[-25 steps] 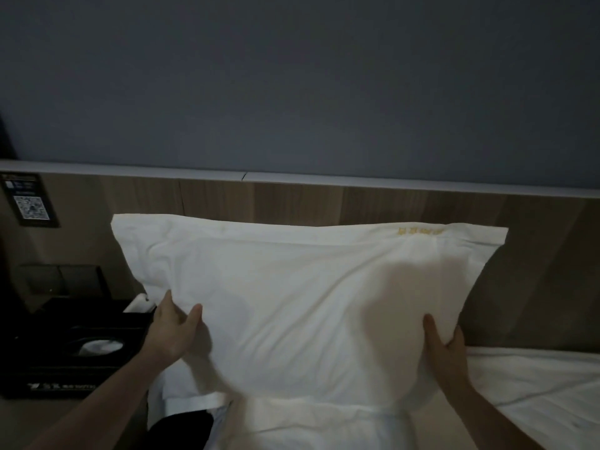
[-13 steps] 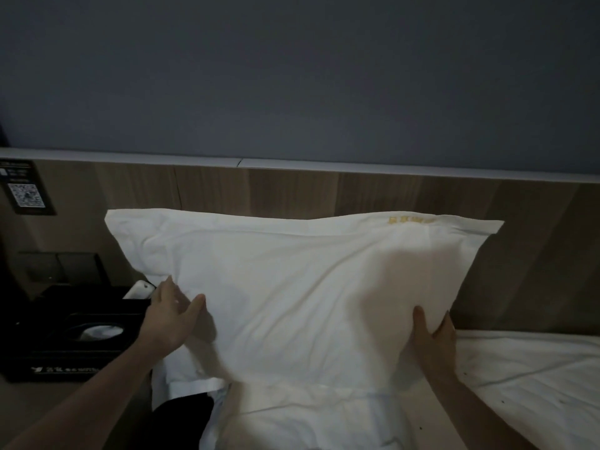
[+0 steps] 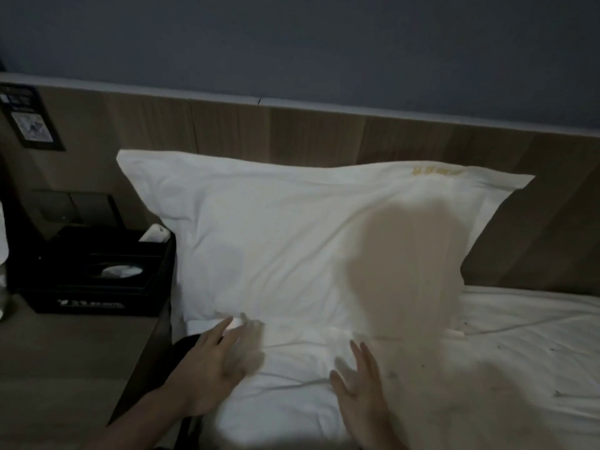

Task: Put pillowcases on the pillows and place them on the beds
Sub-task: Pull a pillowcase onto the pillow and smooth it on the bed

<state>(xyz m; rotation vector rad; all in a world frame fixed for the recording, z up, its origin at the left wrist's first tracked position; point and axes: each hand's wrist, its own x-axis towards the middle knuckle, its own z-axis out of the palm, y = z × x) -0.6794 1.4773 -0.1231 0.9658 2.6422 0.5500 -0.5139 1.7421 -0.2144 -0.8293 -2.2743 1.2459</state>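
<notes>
Left hand (image 3: 214, 368) open wide, fingers spread and blurred, palm down over the white bed sheet (image 3: 519, 352) just below the lower edge of the pillow (image 3: 292, 248); holding nothing, fingertips near the pillowcase's bottom flap, contact with it not clear through the blur. Right hand (image 3: 360, 391) likewise open, fingers straight and fanned apart, pointing toward the headboard, hovering over or lightly on the rumpled sheet, well short of the pillow; grasping nothing. Both forearms bare, entering from the bottom edge.

Pillow already inside its white pillowcase, propped upright and leaning back against the wooden headboard panel (image 3: 324, 131) at the head of the bed, lower edge resting on the sheet. Small yellow embroidered lettering (image 3: 436, 172) along the pillowcase's upper border, right of centre; too small to read. Large soft shadow across the pillow's right half and the sheet below it.

To the left, bedside table (image 3: 71, 352) carrying a black tissue box (image 3: 97, 274) with white tissue showing in its oval opening, set just beside the pillow's left edge. Dark framed notice (image 3: 31, 120) fixed to the panel above. Grey-blue wall (image 3: 292, 43) over the headboard.
</notes>
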